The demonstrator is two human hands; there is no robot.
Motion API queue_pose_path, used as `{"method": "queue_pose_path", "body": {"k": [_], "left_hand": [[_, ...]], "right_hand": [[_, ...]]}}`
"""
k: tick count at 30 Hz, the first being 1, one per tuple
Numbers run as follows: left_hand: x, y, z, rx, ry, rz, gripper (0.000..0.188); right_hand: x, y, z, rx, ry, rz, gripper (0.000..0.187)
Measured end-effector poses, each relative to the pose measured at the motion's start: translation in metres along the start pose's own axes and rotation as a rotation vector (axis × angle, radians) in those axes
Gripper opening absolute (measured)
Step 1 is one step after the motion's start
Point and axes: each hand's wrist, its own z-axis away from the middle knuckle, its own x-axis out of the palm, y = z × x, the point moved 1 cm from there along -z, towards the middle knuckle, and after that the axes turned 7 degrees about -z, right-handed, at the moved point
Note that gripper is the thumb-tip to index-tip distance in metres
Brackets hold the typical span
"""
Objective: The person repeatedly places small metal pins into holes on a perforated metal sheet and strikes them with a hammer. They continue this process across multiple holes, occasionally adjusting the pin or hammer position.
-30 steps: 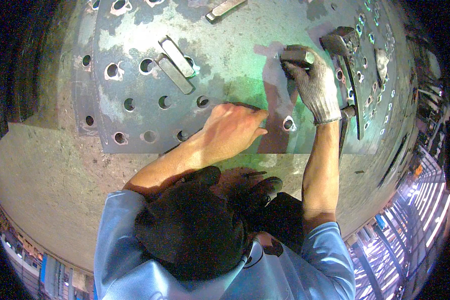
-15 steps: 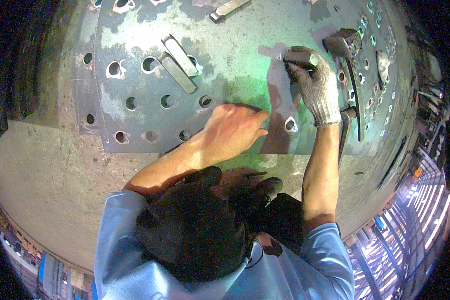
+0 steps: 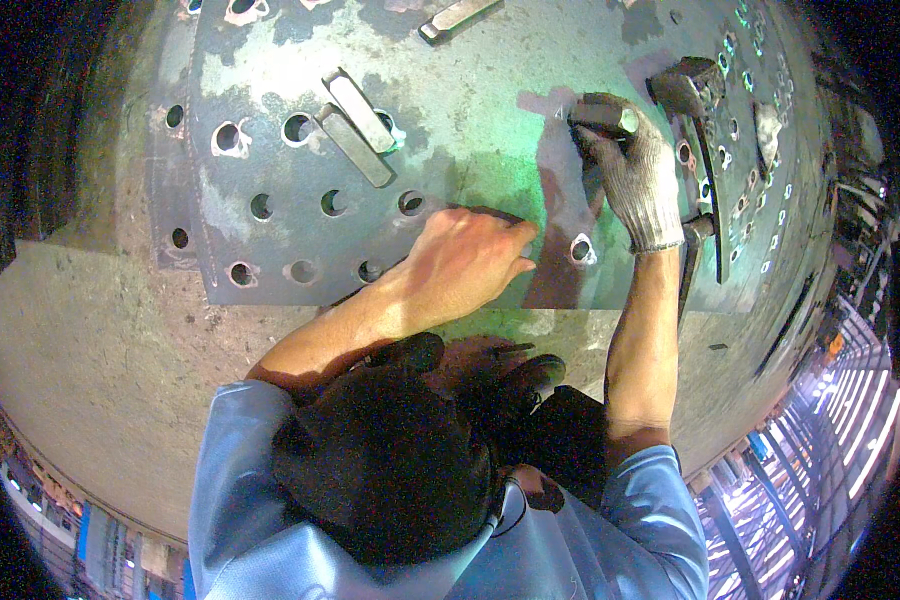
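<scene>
Two hands are over a perforated metal plate (image 3: 470, 120). The right hand (image 3: 638, 170), in a pale knitted glove, is clamped around a short dark metal block (image 3: 608, 118), its fingers curled over the far side and the block's lighter end facing right. Whether the block touches the plate beneath that hand cannot be told.

The left hand (image 3: 470, 255), bare, is nearer the body and to the left of the gloved one, back upward over the plate's near part. Its fingers are bent and bunched, the thumb a little apart from them; whether they grip anything is hidden.

Beyond the left hand and to its left, two metal bars (image 3: 354, 146) lie slantwise side by side, close to a round hole. Farther ahead of the same hand, another bar (image 3: 460, 17) rests near the upper edge of the view. Just right of the right hand is a hammer (image 3: 685, 88), its long dark handle running back toward the body; a second hammer (image 3: 698, 228) lies beside that handle, near the gloved wrist. Farther right of the glove sits a pale lump (image 3: 767, 130).
</scene>
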Motion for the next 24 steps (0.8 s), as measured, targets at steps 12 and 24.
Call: {"method": "queue_pose_path", "body": {"k": [12,24], "left_hand": [[0.0,-0.002,0.001,-0.002,0.005,0.009,0.037],[0.001,-0.003,0.0,0.011,0.004,0.029,0.037]], "right_hand": [[0.0,0.005,-0.001,-0.045,-0.007,0.029,0.031],[0.0,0.005,-0.002,-0.037,0.007,0.075,0.03]]}}
